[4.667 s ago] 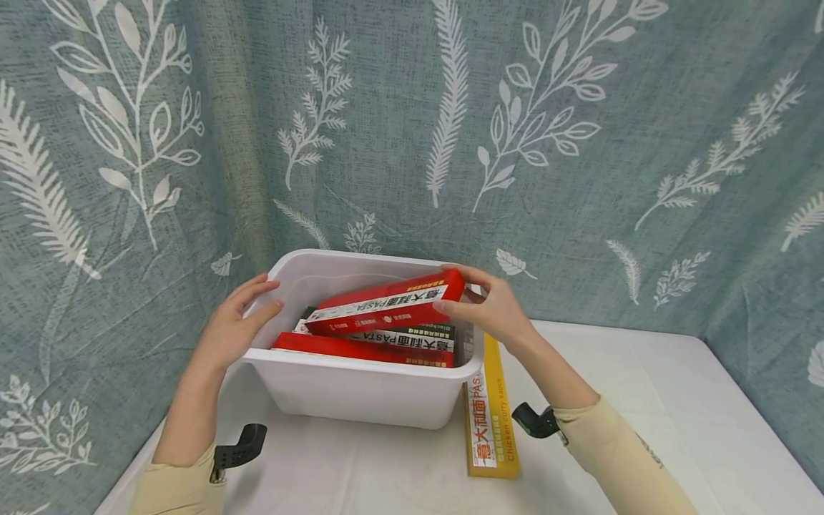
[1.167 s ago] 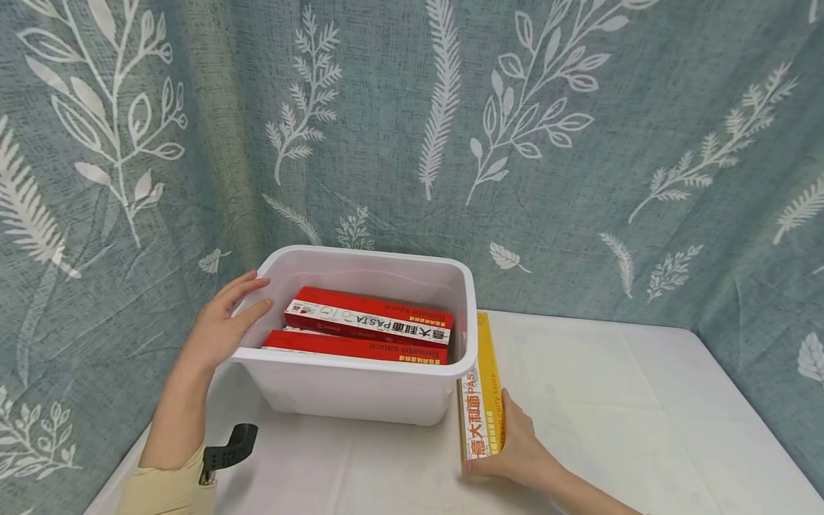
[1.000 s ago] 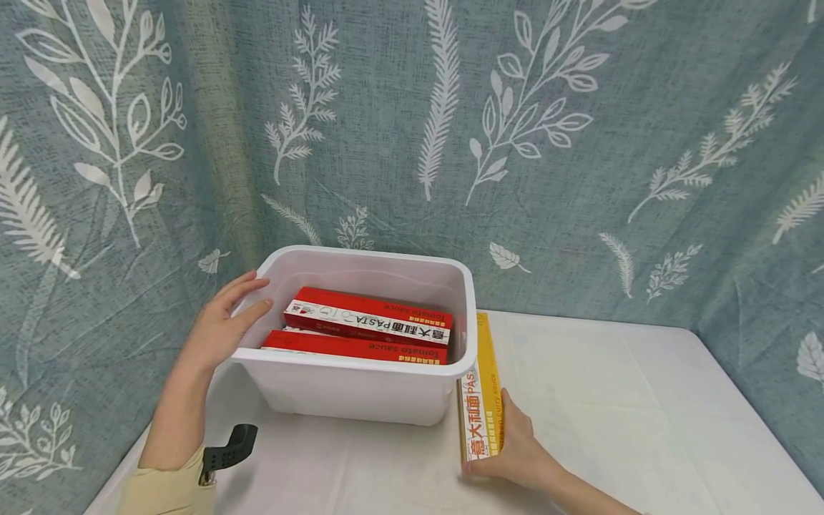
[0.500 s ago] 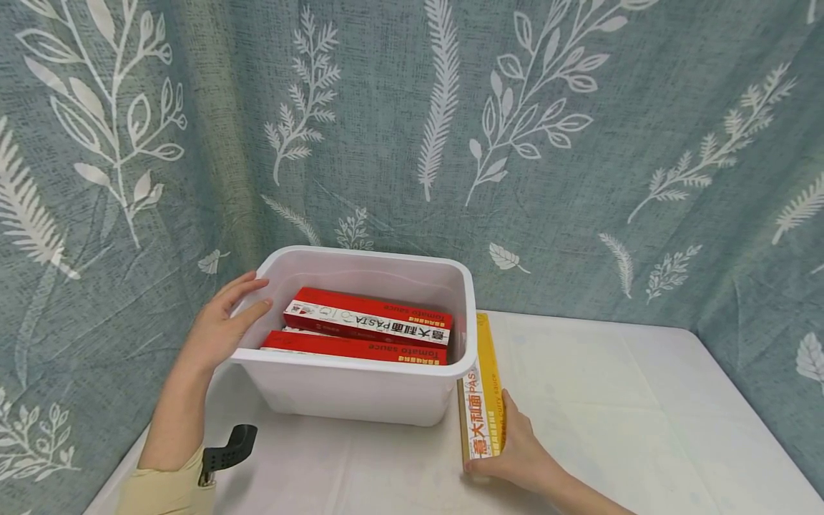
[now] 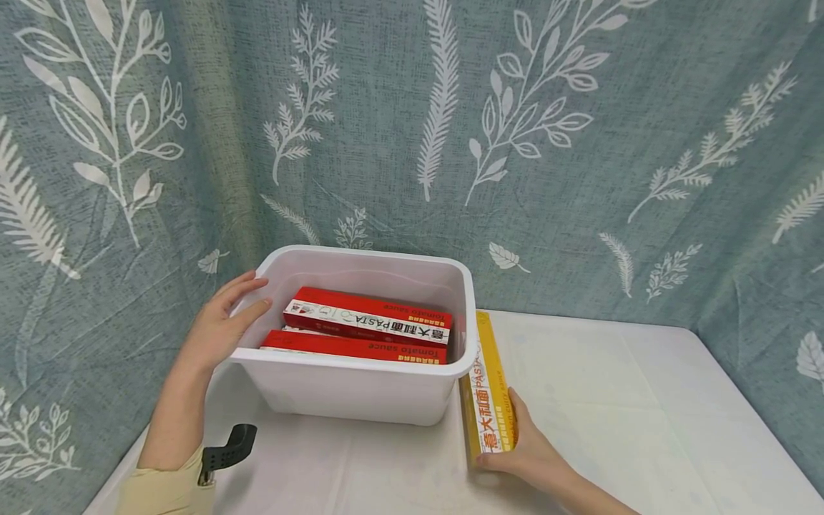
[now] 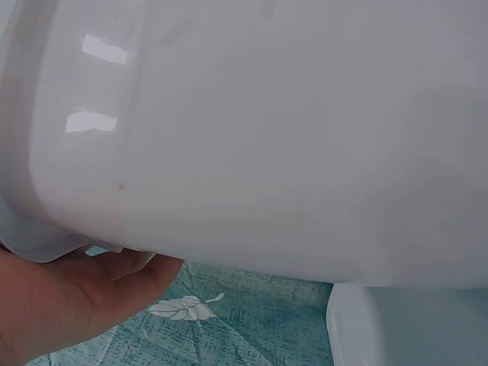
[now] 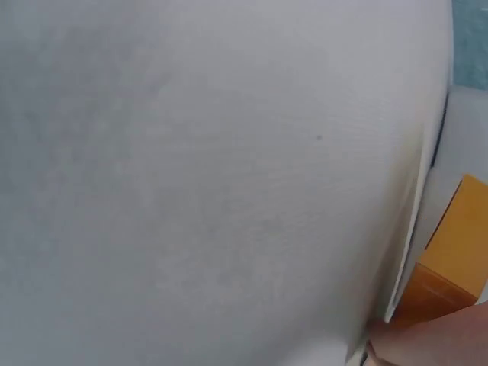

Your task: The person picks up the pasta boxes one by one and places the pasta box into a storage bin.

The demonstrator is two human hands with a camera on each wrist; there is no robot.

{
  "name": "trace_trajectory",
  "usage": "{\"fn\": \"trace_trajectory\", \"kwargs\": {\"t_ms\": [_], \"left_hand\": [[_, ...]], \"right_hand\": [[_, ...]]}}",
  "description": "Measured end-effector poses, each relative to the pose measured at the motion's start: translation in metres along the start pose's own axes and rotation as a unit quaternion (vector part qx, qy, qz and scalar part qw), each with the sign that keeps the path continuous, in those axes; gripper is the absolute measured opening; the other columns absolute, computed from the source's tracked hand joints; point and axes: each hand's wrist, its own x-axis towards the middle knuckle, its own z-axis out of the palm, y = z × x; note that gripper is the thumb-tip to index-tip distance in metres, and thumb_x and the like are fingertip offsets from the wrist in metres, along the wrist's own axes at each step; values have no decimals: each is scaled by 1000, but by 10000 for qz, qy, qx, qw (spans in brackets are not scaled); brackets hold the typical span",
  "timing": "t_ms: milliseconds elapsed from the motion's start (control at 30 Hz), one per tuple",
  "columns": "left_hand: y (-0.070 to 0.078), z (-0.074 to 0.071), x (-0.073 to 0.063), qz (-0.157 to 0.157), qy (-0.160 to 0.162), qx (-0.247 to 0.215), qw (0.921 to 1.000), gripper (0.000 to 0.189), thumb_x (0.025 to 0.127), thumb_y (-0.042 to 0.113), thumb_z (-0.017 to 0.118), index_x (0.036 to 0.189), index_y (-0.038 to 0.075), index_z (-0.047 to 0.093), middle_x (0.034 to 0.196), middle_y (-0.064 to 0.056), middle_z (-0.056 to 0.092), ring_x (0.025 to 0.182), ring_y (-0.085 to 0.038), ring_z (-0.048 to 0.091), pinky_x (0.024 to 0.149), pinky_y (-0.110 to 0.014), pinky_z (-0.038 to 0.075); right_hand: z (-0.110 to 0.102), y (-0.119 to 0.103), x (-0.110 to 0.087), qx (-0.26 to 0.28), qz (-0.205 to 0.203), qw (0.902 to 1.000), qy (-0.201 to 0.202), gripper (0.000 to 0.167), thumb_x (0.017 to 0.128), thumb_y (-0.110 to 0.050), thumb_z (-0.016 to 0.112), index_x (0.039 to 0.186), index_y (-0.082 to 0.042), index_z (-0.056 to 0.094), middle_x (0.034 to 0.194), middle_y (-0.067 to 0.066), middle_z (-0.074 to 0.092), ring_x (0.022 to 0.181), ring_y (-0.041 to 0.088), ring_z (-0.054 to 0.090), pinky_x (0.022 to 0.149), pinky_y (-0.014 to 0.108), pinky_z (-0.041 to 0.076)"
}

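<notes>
My left hand (image 5: 222, 322) grips the left rim of a white plastic bin (image 5: 347, 390), fingers and thumb at its edge. In the left wrist view the bin's outer wall (image 6: 244, 152) fills most of the picture, the fingers (image 6: 145, 282) tucked by the rim. Inside the bin lie red tomato sauce pasta boxes, an upper one (image 5: 367, 315) and one nearer the front (image 5: 360, 346); anything beneath is hidden. Right of the bin, my right hand (image 5: 531, 450) holds the near end of a yellow chicken curry pasta box (image 5: 492, 393), thumb at its end, fingers along its right side.
A white cloth (image 5: 618, 408) covers the table, which reaches to the right of the yellow box. A blue-green leaf-patterned curtain (image 5: 386, 129) hangs behind and along both sides. A black camera mount (image 5: 229, 452) sits on the left wrist.
Earlier, my right hand held a red box over the bin; that hand is now on the yellow box. Within the last half second the yellow box's near end has shifted right and appears slightly raised.
</notes>
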Motion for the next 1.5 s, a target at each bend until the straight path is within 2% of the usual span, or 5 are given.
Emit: {"fn": "trace_trajectory", "kwargs": {"t_ms": [133,333,800,1100,1500], "left_hand": [[0,0,0,36,26,26,10000,57,101,33,49,149,3,38,161,-15,18,144,-45,12,100,-75,23],[0,0,0,10,28,60,10000,58,101,34,49,149,4,38,161,-15,18,144,-45,12,101,-75,23],[0,-1,0,61,33,74,9999,57,101,33,49,148,3,38,160,-16,18,144,-45,12,101,-75,21],[0,0,-1,35,42,124,9999,57,101,33,49,149,3,38,161,-15,19,144,-45,13,101,-74,23],[0,0,-1,16,83,81,9999,57,101,34,49,149,4,38,160,-14,19,144,-45,13,100,-74,24]], "right_hand": [[-5,1,-2,165,-17,9998,55,124,63,-35,87,155,-7,10,154,21,29,115,26,47,96,50,39],[-12,2,-6,527,-39,9985,153,119,65,-33,88,155,-8,14,156,17,28,124,27,43,102,52,34],[-34,-2,-18,963,-333,9921,735,101,70,-24,85,153,-14,28,149,14,41,127,28,45,105,52,31],[-45,-7,-21,1403,-181,9855,934,89,77,-24,81,151,-21,32,142,11,46,109,22,50,87,32,43],[-58,-15,-21,1918,-84,9747,1143,84,84,-18,77,153,-19,30,146,12,42,111,17,49,83,19,48]]}}
